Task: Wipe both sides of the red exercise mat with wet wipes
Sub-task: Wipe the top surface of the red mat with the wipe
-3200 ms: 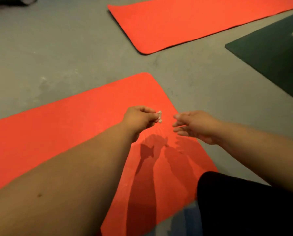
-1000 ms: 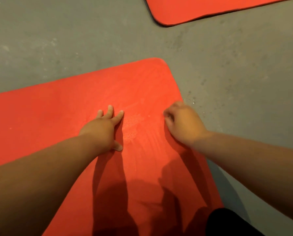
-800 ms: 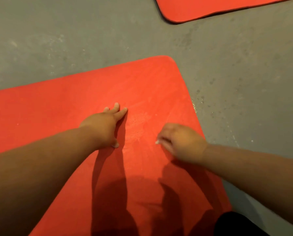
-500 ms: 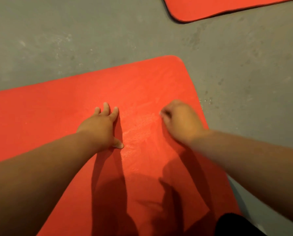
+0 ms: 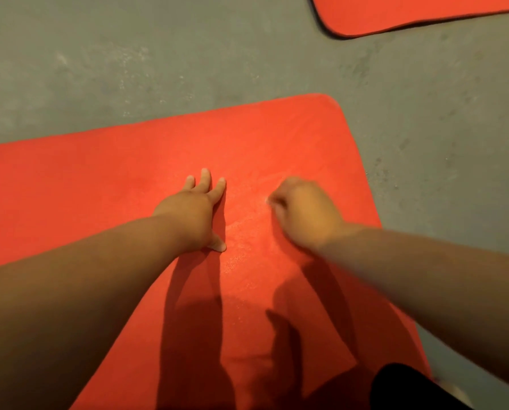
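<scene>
Flat open left hand (image 5: 195, 213) braces red foam mat (image 5: 99, 179); fisted right hand (image 5: 303, 211), contents hidden, risks rucking the mat's corner.

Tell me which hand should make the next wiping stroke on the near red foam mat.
Right. The right hand is curled closed on the near red foam mat, a speck of white at its fingertips, probably the wipe. The left hand lies flat, fingers spread, bracing the mat.
</scene>
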`<state>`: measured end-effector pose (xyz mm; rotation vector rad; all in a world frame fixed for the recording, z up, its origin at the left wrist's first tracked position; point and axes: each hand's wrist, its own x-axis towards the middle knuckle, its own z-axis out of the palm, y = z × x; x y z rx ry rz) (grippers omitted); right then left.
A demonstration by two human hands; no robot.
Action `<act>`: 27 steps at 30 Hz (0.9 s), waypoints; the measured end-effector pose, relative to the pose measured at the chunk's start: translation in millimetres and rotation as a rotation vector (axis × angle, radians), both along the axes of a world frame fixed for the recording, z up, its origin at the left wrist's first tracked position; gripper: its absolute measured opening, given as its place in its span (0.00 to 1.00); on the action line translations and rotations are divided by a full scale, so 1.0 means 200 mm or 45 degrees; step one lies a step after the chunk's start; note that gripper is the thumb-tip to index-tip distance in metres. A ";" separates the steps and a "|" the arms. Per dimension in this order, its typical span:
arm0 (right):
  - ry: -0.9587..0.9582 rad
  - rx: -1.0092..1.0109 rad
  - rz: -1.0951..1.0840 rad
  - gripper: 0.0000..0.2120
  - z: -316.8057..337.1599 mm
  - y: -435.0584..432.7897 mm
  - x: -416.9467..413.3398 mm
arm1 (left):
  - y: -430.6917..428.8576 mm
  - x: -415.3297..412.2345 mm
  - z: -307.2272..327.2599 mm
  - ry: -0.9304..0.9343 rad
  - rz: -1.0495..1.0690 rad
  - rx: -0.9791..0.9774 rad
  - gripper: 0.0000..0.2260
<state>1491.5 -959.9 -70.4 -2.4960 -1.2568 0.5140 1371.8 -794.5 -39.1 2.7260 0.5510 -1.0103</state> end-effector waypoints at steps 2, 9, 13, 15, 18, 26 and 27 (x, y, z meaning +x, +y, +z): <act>0.137 0.030 0.346 0.11 0.03 -0.08 -0.24 | 0.03 0.00 0.01 0.011 -0.047 -0.014 0.57; -0.012 0.054 0.131 0.08 -0.01 0.12 0.13 | 0.06 -0.03 -0.01 -0.030 -0.077 -0.026 0.57; -0.121 0.006 -0.096 0.10 -0.02 0.18 0.16 | 0.08 -0.04 -0.01 -0.073 -0.064 -0.044 0.58; -0.025 -0.002 0.111 0.11 -0.01 0.12 -0.07 | 0.09 -0.04 -0.01 -0.064 -0.093 -0.046 0.58; 0.179 0.042 0.580 0.07 0.04 0.00 -0.38 | 0.13 -0.04 -0.01 -0.033 -0.168 -0.066 0.57; -0.135 0.057 -0.040 0.08 0.00 0.29 0.19 | 0.19 -0.11 -0.02 -0.137 -0.063 0.048 0.59; -0.141 0.038 -0.056 0.09 -0.01 0.29 0.16 | 0.19 -0.12 -0.02 -0.126 -0.021 0.059 0.60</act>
